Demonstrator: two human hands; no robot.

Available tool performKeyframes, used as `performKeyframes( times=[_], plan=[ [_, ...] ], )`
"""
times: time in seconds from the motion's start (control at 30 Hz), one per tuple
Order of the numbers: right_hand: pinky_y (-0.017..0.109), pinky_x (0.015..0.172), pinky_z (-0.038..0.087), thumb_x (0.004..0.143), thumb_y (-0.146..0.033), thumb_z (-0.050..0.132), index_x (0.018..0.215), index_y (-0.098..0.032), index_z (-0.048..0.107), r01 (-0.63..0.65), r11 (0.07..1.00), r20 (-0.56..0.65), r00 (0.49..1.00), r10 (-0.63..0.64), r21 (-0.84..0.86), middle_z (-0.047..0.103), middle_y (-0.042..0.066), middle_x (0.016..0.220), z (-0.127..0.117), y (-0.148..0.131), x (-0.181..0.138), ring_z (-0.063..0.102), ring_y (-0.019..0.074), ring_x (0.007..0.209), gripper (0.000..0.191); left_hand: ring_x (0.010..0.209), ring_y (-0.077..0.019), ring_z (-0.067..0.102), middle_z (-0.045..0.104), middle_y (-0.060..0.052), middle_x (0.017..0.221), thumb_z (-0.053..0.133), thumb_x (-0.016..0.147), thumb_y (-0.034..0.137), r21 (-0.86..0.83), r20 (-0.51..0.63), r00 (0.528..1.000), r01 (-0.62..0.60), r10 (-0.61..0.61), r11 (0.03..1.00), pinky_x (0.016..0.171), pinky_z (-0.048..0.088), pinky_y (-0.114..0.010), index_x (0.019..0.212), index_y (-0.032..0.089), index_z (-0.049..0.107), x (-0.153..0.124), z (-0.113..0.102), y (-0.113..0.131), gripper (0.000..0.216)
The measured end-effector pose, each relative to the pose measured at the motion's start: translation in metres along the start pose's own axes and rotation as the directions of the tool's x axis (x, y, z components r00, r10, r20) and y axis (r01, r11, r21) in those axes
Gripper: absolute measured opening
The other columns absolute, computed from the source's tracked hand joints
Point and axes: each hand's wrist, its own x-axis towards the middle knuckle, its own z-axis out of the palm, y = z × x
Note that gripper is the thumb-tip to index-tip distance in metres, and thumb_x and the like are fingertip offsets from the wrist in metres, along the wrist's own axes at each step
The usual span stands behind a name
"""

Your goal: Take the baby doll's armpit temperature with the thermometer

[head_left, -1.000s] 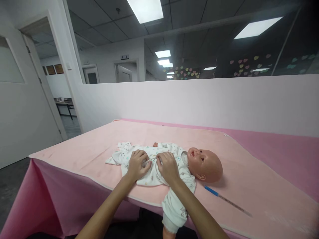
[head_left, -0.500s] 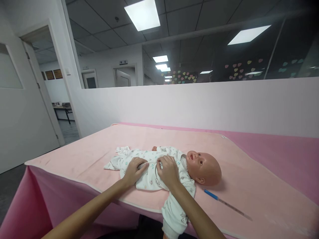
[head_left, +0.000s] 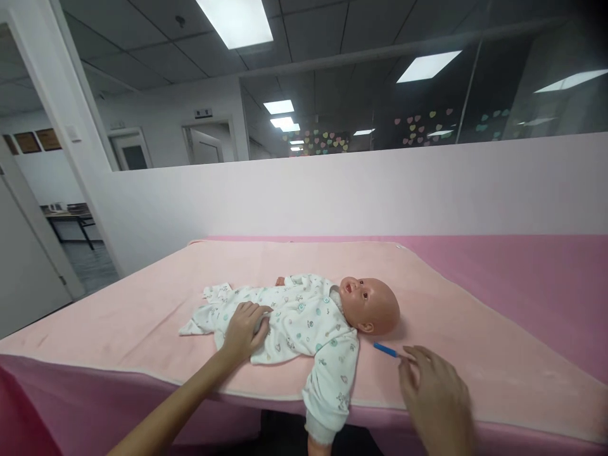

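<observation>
A baby doll [head_left: 373, 307] lies on its back on the pink blanket, head to the right, dressed in a white printed outfit [head_left: 304, 326] with small buttons down the front. My left hand [head_left: 247, 326] rests at the doll's lower belly, its fingers curled on the outfit, with a fold of cloth showing between thumb and forefinger. Right of the doll's head, a thin rod with a blue end [head_left: 386, 349], perhaps a thermometer, lies on the blanket. Over its far part hangs my right hand [head_left: 434, 392], thumb and fingers apart, hiding most of the rod.
A pale pink blanket [head_left: 156, 316] covers a table draped in darker pink cloth [head_left: 546, 278]. The doll's near arm [head_left: 327, 392] hangs over the front edge. Behind stands a low white wall [head_left: 332, 196] with glass above. A door [head_left: 28, 253] is at the left.
My right hand has left the doll's chest and moved right to the blue-ended rod. My left hand stays on the outfit. The view has turned slightly to the right.
</observation>
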Motion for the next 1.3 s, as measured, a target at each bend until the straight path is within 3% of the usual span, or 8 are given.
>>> performKeyframes(
  times=[0.1, 0.3, 0.43, 0.63, 0.83, 1.03, 1.13, 1.3],
  plan=[
    [0.041, 0.077, 0.041, 0.080, -0.026, 0.038, 0.090, -0.012, 0.063, -0.044, 0.987, 0.215, 0.974, 0.077, -0.151, 0.063, 0.016, 0.098, -0.001, 0.037, -0.002, 0.058, 0.0302, 0.089, 0.030, 0.075, -0.0181, 0.051, 0.062, -0.004, 0.078, 0.039, 0.081, 0.020, -0.017, 0.014, 1.000, 0.020, -0.020, 1.000, 0.070, 0.038, -0.033, 0.089, 0.018, 0.058, 0.001, 0.000, 0.000, 0.021],
    [0.028, 0.065, 0.044, 0.079, -0.039, 0.039, 0.076, -0.024, 0.063, -0.310, 0.941, 0.574, 0.799, 0.180, 0.138, 0.068, 0.002, 0.081, -0.023, 0.047, 0.029, 0.063, 0.0209, 0.075, 0.029, 0.072, -0.0176, 0.056, 0.063, -0.003, 0.074, 0.042, 0.081, 0.029, -0.210, -0.069, 0.957, 0.263, -0.283, 0.942, 0.067, 0.042, -0.030, 0.078, 0.020, 0.060, 0.001, 0.004, -0.002, 0.021],
    [0.023, 0.056, 0.041, 0.075, -0.053, 0.043, 0.075, -0.024, 0.062, -0.438, 0.862, 0.554, 0.797, 0.242, 0.255, 0.064, -0.001, 0.063, -0.046, 0.030, 0.056, 0.060, 0.0174, 0.063, 0.034, 0.074, -0.0178, 0.059, 0.065, -0.002, 0.076, 0.045, 0.079, 0.035, -0.418, -0.137, 0.860, 0.399, -0.491, 0.816, 0.064, 0.044, -0.027, 0.072, 0.019, 0.060, 0.003, 0.006, -0.001, 0.024],
    [0.023, 0.048, 0.033, 0.080, -0.051, 0.036, 0.051, -0.021, 0.048, -0.323, 0.907, 0.576, 0.809, 0.117, 0.269, 0.055, 0.000, 0.048, -0.045, -0.001, 0.069, 0.052, 0.0153, 0.049, 0.043, 0.063, -0.0147, 0.056, 0.058, 0.001, 0.062, 0.043, 0.081, 0.038, -0.481, -0.141, 0.789, 0.473, -0.598, 0.738, 0.058, 0.043, -0.025, 0.074, 0.018, 0.060, 0.005, 0.002, 0.003, 0.028],
    [0.025, 0.046, 0.033, 0.079, -0.051, 0.037, 0.046, -0.021, 0.052, -0.374, 0.906, 0.615, 0.767, 0.182, 0.199, 0.051, 0.002, 0.042, -0.044, 0.011, 0.048, 0.050, 0.0163, 0.044, 0.047, 0.055, -0.0125, 0.050, 0.051, 0.002, 0.055, 0.041, 0.081, 0.040, -0.471, -0.133, 0.795, 0.475, -0.592, 0.743, 0.051, 0.039, -0.023, 0.071, 0.018, 0.060, 0.005, 0.002, 0.002, 0.031],
    [0.023, 0.046, 0.039, 0.075, -0.047, 0.042, 0.044, -0.020, 0.048, -0.554, 0.738, 0.794, 0.607, 0.042, 0.384, 0.047, -0.001, 0.036, -0.049, 0.028, 0.042, 0.047, 0.0119, 0.037, 0.042, 0.055, -0.0125, 0.051, 0.054, 0.002, 0.057, 0.042, 0.080, 0.040, -0.470, -0.107, 0.796, 0.488, -0.596, 0.736, 0.051, 0.038, -0.023, 0.069, 0.019, 0.060, 0.006, 0.001, 0.003, 0.030],
    [0.022, 0.042, 0.037, 0.073, -0.037, 0.043, 0.045, -0.019, 0.047, -0.574, 0.733, 0.831, 0.556, 0.021, 0.365, 0.048, -0.002, 0.037, -0.043, 0.023, 0.042, 0.044, 0.0101, 0.035, 0.034, 0.057, -0.0132, 0.052, 0.057, 0.002, 0.059, 0.042, 0.080, 0.039, -0.469, -0.103, 0.800, 0.485, -0.591, 0.738, 0.053, 0.039, -0.023, 0.069, 0.019, 0.060, 0.006, 0.001, 0.003, 0.029],
    [0.024, 0.049, 0.045, 0.073, -0.042, 0.052, 0.053, -0.014, 0.059, -0.544, 0.700, 0.845, 0.509, -0.164, 0.463, 0.058, 0.003, 0.047, -0.062, 0.012, 0.100, 0.054, 0.0125, 0.045, 0.035, 0.063, -0.0151, 0.055, 0.062, 0.000, 0.066, 0.043, 0.080, 0.039, -0.466, -0.114, 0.814, 0.463, -0.570, 0.754, 0.058, 0.040, -0.024, 0.070, 0.018, 0.060, 0.006, 0.003, 0.002, 0.029]
  ],
)
